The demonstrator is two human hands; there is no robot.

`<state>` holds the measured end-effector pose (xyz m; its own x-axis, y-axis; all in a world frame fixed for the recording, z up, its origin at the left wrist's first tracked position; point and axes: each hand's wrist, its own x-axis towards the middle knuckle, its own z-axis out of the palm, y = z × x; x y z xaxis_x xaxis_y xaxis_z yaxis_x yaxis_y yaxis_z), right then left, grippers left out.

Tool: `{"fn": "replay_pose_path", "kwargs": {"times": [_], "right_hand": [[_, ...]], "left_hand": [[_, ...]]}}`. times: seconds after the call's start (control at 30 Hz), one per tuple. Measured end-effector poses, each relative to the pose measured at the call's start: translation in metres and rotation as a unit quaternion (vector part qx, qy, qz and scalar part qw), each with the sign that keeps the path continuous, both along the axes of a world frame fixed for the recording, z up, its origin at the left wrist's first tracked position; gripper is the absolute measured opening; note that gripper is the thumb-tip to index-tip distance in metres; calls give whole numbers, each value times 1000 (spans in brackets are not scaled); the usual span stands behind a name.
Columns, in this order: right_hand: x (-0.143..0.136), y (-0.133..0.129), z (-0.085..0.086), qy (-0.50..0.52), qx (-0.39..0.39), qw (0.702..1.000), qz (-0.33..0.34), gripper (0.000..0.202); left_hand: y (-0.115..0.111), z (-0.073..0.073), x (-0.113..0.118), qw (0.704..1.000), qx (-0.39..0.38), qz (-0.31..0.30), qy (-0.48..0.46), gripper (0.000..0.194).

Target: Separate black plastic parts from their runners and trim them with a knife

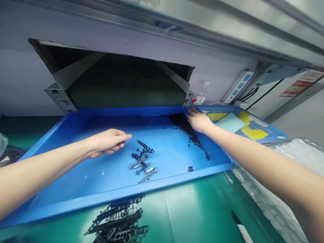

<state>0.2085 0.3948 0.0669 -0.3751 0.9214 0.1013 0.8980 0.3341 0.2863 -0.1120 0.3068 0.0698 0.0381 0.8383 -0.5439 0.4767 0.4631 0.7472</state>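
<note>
Fingers of the left hand [107, 142] are stretched forward and loosely together, holding nothing, hovering just above the floor of the wide shallow blue plastic tray [76, 199]. Just right of the fingertips lies a small cluster of black and grey plastic sprue frames [142, 161]; I count about five or six, tangled. The right hand [199, 120] lies flat, fingers spread and pressed down on a dark heap of tiny black plastic parts [186, 127] at the far right corner of the tray; whether it grips any of them I cannot tell. From this heap a thin trail runs toward the near right edge, and one loose piece [190, 168] sits near the front rim.

Most of the tray floor between the hands and on the left side is bare. Behind the far rim opens a dark ribbed conveyor belt mouth [126, 91]. On the green table [202, 209], near the tray, is another pile of black frames [118, 221], too many to count. At far right is a second blue tray with yellow papers [253, 130]; the writing there is not readable.
</note>
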Motion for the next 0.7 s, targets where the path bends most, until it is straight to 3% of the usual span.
{"fn": "replay_pose_path", "kwargs": {"times": [0.1,0.2,0.4,0.57,0.7], "right_hand": [[-6,-23,25,22,0,999,-36,23],[-15,-53,36,57,-31,997,-44,20],[-65,-95,20,201,-153,967,-6,33],[-120,-108,9,311,-247,917,-33,50],[-145,-112,6,373,-312,870,-81,33]], "left_hand": [[-23,18,-11,1000,13,11,-5,36],[-52,42,-32,997,50,57,-3,41],[-104,83,-101,957,170,227,62,42],[-119,85,-159,906,188,326,194,27],[-114,73,-173,892,164,320,274,25]]}}
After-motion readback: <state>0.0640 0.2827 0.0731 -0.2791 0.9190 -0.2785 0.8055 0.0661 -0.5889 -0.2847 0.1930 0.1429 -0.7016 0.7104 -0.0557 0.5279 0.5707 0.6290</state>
